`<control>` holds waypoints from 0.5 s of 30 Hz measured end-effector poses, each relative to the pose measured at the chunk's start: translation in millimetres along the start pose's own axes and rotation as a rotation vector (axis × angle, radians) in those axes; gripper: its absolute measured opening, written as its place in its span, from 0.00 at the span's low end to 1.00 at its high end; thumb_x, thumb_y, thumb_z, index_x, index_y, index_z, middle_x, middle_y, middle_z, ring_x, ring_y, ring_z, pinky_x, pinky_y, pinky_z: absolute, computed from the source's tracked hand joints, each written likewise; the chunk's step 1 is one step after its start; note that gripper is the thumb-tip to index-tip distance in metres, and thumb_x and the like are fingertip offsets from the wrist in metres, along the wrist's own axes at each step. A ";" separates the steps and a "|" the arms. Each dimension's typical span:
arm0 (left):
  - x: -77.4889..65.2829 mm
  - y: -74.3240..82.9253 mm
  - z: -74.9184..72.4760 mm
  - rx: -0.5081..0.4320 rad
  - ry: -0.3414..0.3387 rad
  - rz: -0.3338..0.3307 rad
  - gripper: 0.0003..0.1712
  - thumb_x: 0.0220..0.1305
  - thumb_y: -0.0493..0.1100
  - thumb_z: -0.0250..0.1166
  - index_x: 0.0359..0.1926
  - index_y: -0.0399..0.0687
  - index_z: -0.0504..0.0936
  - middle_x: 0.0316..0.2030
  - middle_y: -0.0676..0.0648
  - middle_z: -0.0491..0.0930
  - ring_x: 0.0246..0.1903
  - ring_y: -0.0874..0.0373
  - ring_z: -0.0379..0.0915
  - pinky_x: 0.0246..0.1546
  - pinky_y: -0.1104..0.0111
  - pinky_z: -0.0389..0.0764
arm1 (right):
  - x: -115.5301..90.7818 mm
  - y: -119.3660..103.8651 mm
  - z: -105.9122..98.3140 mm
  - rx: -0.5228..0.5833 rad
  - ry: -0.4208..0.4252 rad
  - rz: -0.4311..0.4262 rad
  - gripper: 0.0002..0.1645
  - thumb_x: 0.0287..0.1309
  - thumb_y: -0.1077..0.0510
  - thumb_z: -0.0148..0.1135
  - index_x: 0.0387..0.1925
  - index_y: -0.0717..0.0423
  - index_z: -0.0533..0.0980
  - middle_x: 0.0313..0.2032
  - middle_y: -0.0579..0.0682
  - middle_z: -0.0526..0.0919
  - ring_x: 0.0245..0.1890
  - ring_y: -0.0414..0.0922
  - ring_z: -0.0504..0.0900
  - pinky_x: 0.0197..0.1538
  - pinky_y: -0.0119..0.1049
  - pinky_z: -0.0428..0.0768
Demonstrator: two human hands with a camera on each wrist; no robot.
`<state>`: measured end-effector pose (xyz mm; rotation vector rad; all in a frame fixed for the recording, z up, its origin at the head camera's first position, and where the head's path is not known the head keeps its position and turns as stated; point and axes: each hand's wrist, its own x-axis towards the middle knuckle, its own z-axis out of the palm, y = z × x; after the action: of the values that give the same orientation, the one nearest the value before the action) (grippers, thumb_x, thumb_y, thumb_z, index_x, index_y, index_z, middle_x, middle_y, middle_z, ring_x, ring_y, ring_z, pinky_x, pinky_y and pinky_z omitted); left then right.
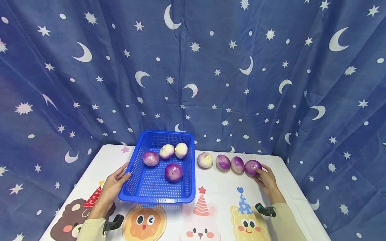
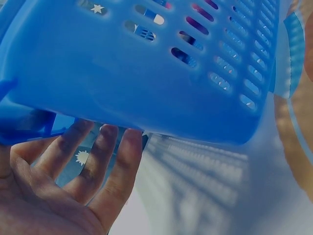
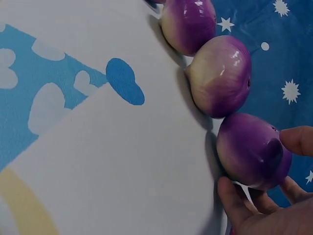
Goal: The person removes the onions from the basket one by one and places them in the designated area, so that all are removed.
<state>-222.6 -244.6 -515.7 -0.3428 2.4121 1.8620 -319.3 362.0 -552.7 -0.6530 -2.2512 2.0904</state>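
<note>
A blue plastic basket [image 1: 161, 200] with slotted walls stands at the left-middle of the table. My left hand [image 1: 113, 185] holds its left side, and in the left wrist view the fingertips [image 2: 131, 139] touch the basket's lower edge. Several purple-and-white onions lie inside, among them a dark purple onion [image 1: 173, 172]. To the right of the basket, more onions form a row. My right hand [image 1: 267, 180] holds the rightmost onion [image 3: 249, 149] between thumb and fingers. That onion touches or nearly touches its neighbour [image 3: 222, 76].
A white tablecloth [image 1: 217, 187] with printed cartoon animals covers the table. A pale onion [image 1: 205, 160] lies just right of the basket, then a purple onion [image 1: 223, 162]. Behind the table hangs a blue curtain [image 1: 211, 83] with moons and stars.
</note>
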 end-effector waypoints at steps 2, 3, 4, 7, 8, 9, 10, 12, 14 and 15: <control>-0.1 0.0 0.1 -0.002 0.000 0.001 0.38 0.72 0.56 0.56 0.77 0.60 0.52 0.74 0.39 0.58 0.73 0.38 0.56 0.72 0.42 0.55 | -1.4 0.4 -1.3 -0.011 -0.010 0.003 0.41 0.70 0.56 0.53 0.76 0.57 0.46 0.63 0.62 0.65 0.39 0.33 0.75 0.50 0.30 0.83; -0.1 -0.1 0.1 -0.002 -0.001 0.002 0.38 0.72 0.56 0.56 0.77 0.60 0.52 0.74 0.39 0.58 0.72 0.38 0.56 0.72 0.42 0.55 | -1.9 0.7 -2.2 -0.016 -0.014 0.003 0.42 0.70 0.55 0.54 0.76 0.57 0.45 0.65 0.63 0.63 0.39 0.32 0.75 0.50 0.30 0.83; 0.0 -0.2 0.1 -0.003 -0.003 0.003 0.38 0.72 0.56 0.56 0.77 0.60 0.52 0.74 0.39 0.58 0.72 0.38 0.56 0.72 0.42 0.55 | -2.6 0.9 -3.1 -0.019 -0.015 0.004 0.43 0.70 0.55 0.54 0.76 0.57 0.45 0.67 0.63 0.61 0.38 0.31 0.76 0.50 0.30 0.83; -0.1 -0.4 0.0 -0.004 -0.006 0.007 0.38 0.72 0.55 0.56 0.77 0.59 0.52 0.74 0.39 0.58 0.72 0.38 0.56 0.72 0.43 0.56 | -6.2 0.5 -5.5 -0.020 -0.021 0.005 0.44 0.69 0.54 0.55 0.76 0.58 0.44 0.69 0.64 0.60 0.38 0.30 0.76 0.50 0.30 0.82; -0.1 -0.5 -0.1 -0.005 -0.007 0.008 0.38 0.72 0.55 0.56 0.77 0.59 0.52 0.74 0.39 0.58 0.72 0.38 0.56 0.72 0.43 0.56 | -7.6 0.1 -6.3 -0.018 -0.020 0.005 0.45 0.68 0.54 0.56 0.76 0.58 0.44 0.67 0.63 0.62 0.38 0.30 0.76 0.51 0.30 0.81; -0.1 -0.5 -0.3 -0.009 -0.009 0.008 0.38 0.72 0.55 0.56 0.77 0.59 0.52 0.74 0.39 0.57 0.73 0.38 0.56 0.72 0.43 0.56 | -8.7 -0.3 -7.1 -0.016 -0.019 0.004 0.45 0.68 0.54 0.57 0.76 0.58 0.44 0.64 0.61 0.66 0.38 0.30 0.77 0.52 0.30 0.81; -0.1 -0.4 -0.4 -0.010 -0.009 0.009 0.38 0.72 0.54 0.56 0.77 0.59 0.52 0.74 0.39 0.57 0.73 0.38 0.56 0.72 0.44 0.56 | -10.2 -1.0 -8.1 -0.013 -0.018 0.000 0.46 0.68 0.54 0.57 0.77 0.58 0.44 0.60 0.58 0.70 0.38 0.30 0.77 0.52 0.30 0.81; -0.2 -0.2 -0.7 -0.013 -0.010 0.009 0.38 0.73 0.54 0.56 0.77 0.59 0.52 0.74 0.39 0.57 0.73 0.39 0.55 0.72 0.44 0.56 | -13.2 -2.8 -10.0 -0.015 -0.002 -0.008 0.46 0.67 0.53 0.58 0.77 0.57 0.45 0.50 0.50 0.74 0.38 0.31 0.77 0.50 0.28 0.81; -0.3 0.2 -0.7 -0.014 -0.010 0.008 0.37 0.73 0.53 0.55 0.77 0.59 0.52 0.74 0.40 0.56 0.73 0.39 0.54 0.73 0.44 0.55 | -16.1 -5.4 -11.9 -0.021 0.030 -0.015 0.46 0.67 0.52 0.59 0.76 0.55 0.46 0.46 0.44 0.73 0.38 0.33 0.76 0.46 0.27 0.81; -0.4 0.4 -0.7 -0.014 -0.010 0.007 0.37 0.73 0.53 0.55 0.77 0.59 0.52 0.74 0.40 0.56 0.74 0.39 0.54 0.73 0.44 0.55 | -18.1 -7.1 -12.6 -0.027 0.046 -0.022 0.46 0.67 0.52 0.59 0.76 0.54 0.47 0.48 0.45 0.73 0.41 0.36 0.75 0.44 0.26 0.81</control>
<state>-222.2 -245.1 -515.0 -0.3250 2.3979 1.8796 -301.4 368.4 -539.5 -0.6672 -2.2563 2.0172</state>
